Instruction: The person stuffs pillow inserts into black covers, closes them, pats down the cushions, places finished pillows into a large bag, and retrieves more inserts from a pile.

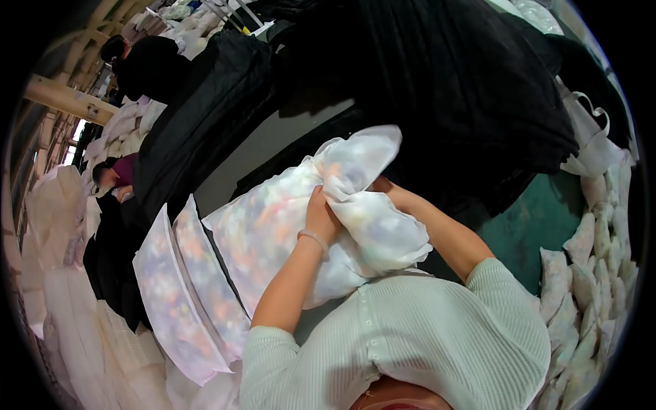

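Note:
A plump white pillow-like bundle (266,219) with blurred pastel orange, pink and blue patterning lies across in front of my body. Its right end is gathered and twisted, with one flap of cloth sticking up. My left hand (321,217), with a band at the wrist, is closed on the near side of the gathered part. On the far right side of the twist, my right hand (388,191) grips the same cloth; its fingertips are hidden behind the fabric. Two similar flat patterned pieces (179,301) lie to the left of the bundle.
Large black cloth piles (465,89) cover the far side of a grey table (256,147). Stacked patterned pillow-like packs (574,287) stand at the right, beside a green surface (536,222). Two other people (154,68) are at the upper left, near heaps of white material (68,301).

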`<action>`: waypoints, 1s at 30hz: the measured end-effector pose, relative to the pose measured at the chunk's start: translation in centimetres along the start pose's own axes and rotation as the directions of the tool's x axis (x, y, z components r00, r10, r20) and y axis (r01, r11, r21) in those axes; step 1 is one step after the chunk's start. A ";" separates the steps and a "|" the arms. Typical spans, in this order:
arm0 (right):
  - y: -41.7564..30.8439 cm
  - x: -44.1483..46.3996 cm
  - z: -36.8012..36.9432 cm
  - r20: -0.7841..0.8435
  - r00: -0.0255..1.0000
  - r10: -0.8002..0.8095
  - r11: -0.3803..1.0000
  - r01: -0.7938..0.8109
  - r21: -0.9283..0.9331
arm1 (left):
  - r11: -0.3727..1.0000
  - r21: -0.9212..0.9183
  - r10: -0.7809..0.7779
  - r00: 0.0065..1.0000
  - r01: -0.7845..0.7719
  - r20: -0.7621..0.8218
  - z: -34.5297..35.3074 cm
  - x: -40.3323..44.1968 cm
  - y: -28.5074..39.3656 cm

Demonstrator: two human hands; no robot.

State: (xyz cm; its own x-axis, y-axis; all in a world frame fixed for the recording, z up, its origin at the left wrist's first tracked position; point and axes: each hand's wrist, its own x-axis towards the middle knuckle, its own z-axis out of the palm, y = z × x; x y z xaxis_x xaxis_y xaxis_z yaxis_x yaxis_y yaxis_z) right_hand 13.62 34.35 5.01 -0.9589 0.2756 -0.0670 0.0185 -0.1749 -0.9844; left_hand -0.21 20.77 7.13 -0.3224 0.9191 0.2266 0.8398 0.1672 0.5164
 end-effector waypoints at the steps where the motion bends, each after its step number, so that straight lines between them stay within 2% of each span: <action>1: 0.5 0.6 0.4 -0.020 0.998 -0.057 0.998 0.056 -0.034 | 1.000 -0.001 0.001 1.000 -0.001 0.002 0.5 -0.2 -0.6; 3: 1.5 1.4 1.1 -0.043 0.996 -0.074 0.995 0.071 -0.069 | 0.922 -0.310 -0.268 0.960 0.231 -0.080 1.9 -0.7 -1.8; 4: 1.7 1.7 1.4 -0.051 0.997 -0.059 0.996 0.055 -0.073 | 0.921 -0.309 -0.273 0.959 0.237 -0.079 1.6 -0.6 -2.2; 5: 1.7 1.9 1.3 -0.060 0.998 -0.032 0.998 0.029 -0.061 | 0.998 -0.033 0.047 0.991 -0.051 -0.123 1.0 -0.2 -2.8; 6: 2.0 2.2 0.6 -0.062 0.998 0.015 1.000 -0.016 -0.013 | 0.909 0.243 0.365 0.928 -0.338 -0.074 0.6 0.0 -3.3; 8: 3.0 2.7 -0.7 -0.076 0.995 0.072 0.997 -0.068 0.042 | 0.902 0.276 0.357 0.933 -0.332 -0.045 -1.2 -0.6 -2.4; 10: 3.7 3.2 0.0 -0.083 0.994 0.066 0.998 -0.067 -0.012 | 0.877 0.273 0.413 0.911 -0.396 -0.006 -2.5 -2.2 -3.4; 13: 3.8 3.0 1.6 -0.052 0.998 0.043 0.988 -0.050 -0.143 | 0.893 0.262 0.370 0.928 -0.366 0.034 -3.6 -3.5 -3.9; 18: 1.3 2.1 1.4 0.117 0.986 0.122 0.932 -0.073 -0.354 | 0.913 0.291 0.262 0.958 -0.285 0.115 -3.2 -1.3 -1.6; 20: 0.4 1.7 1.1 0.141 0.982 0.125 0.925 -0.064 -0.373 | 0.921 0.327 0.115 0.950 -0.211 0.290 -2.4 0.9 1.5; 21: 0.0 1.5 1.0 0.129 0.984 0.124 0.927 -0.069 -0.369 | 0.922 0.322 0.119 0.950 -0.213 0.287 -2.5 1.1 2.1; 22: 0.7 1.5 0.5 0.016 0.999 -0.033 0.983 0.030 0.181 | 0.939 0.297 0.080 0.950 -0.173 0.300 -2.5 1.4 2.7; 23: 1.3 1.4 0.2 -0.003 0.999 -0.047 0.997 0.047 -0.056 | 0.952 0.275 0.040 0.948 -0.132 0.315 -2.4 1.7 3.3; 24: 2.0 0.9 -0.1 -0.007 0.999 -0.048 0.997 0.047 -0.059 | 0.963 0.255 -0.001 0.941 -0.091 0.339 -2.5 1.9 3.8; 26: 2.1 -0.2 -0.4 -0.098 0.993 -0.066 0.980 0.083 0.182 | 0.975 0.223 -0.074 0.917 -0.017 0.391 -2.6 2.3 4.3; 27: 2.1 -0.4 -0.2 -0.113 0.991 -0.071 0.978 0.091 0.187 | 0.974 0.225 -0.063 0.914 -0.031 0.400 -2.1 2.4 3.1; 28: 1.5 -0.9 0.0 -0.223 0.972 -0.067 0.957 0.126 0.260 | 0.997 0.070 -0.001 0.932 -0.027 0.363 -1.0 2.3 0.9; 29: 1.1 -1.2 -0.1 -0.329 0.943 -0.057 0.931 0.169 0.324 | 0.999 -0.010 0.034 0.940 -0.032 0.339 -0.1 2.3 -0.5; 30: 1.0 -1.0 -0.3 -0.339 0.939 -0.065 0.931 0.179 0.319 | 0.995 -0.089 0.068 0.947 -0.042 0.313 0.7 2.4 -1.8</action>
State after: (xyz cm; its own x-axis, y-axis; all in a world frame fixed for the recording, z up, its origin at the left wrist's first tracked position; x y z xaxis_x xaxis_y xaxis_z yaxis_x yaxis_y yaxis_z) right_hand 14.72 34.19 4.02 -0.8055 0.5901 -0.0542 -0.2448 -0.4148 -0.8764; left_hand -2.17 22.92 6.12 -0.1113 0.9937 -0.0091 0.8103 0.0960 0.5781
